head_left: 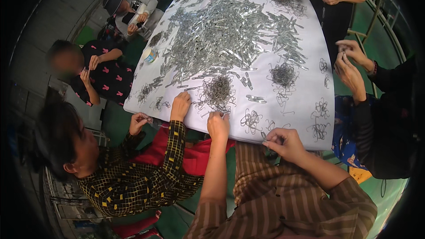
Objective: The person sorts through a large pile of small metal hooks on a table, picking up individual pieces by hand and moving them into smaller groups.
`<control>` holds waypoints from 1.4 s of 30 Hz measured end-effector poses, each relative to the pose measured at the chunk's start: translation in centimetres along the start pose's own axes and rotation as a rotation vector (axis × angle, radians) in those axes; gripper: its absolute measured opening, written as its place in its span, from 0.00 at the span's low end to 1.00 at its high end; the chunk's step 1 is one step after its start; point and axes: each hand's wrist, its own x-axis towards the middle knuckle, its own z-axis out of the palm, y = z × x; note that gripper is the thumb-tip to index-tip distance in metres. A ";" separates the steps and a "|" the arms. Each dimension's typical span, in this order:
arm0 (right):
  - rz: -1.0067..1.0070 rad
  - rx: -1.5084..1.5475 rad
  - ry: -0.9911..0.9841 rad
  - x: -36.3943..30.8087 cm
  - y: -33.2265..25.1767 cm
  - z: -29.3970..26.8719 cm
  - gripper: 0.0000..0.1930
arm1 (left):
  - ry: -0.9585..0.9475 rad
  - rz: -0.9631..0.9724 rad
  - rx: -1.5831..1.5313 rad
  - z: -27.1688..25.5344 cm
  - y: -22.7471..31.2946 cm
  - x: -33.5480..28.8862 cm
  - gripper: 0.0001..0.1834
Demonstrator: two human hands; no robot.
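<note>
My left hand (218, 126) rests at the near edge of the white-covered table (274, 119), just below a dense heap of bent wire hooks (217, 89). Its fingers are curled together near some loose hooks, and what they hold, if anything, is too small to make out. My right hand (287, 144) is pinched over the table edge on a small silver metal clip (264, 136). A smaller cluster of wire hooks (251, 121) lies between my two hands. A few flat metal clips (256, 99) are beyond that cluster.
A large spread of shiny metal clips (217, 31) covers the table's middle. Hook piles (283, 75) lie around it, with a paper cup (149, 55) on the left edge. A co-worker's hand (180, 105) reaches in close on my left. Other people work around the table.
</note>
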 end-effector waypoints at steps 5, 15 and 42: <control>0.012 -0.012 0.003 -0.4 -0.1 0.0 0.05 | -0.057 0.042 0.171 0.4 0.1 0.1 0.03; -0.010 -0.054 0.006 -0.8 0.6 0.3 0.06 | -0.102 0.185 0.352 0.5 0.4 0.7 0.04; 0.057 -0.077 0.059 0.6 2.3 1.1 0.06 | -0.506 -0.049 -1.186 -4.9 7.2 -6.3 0.04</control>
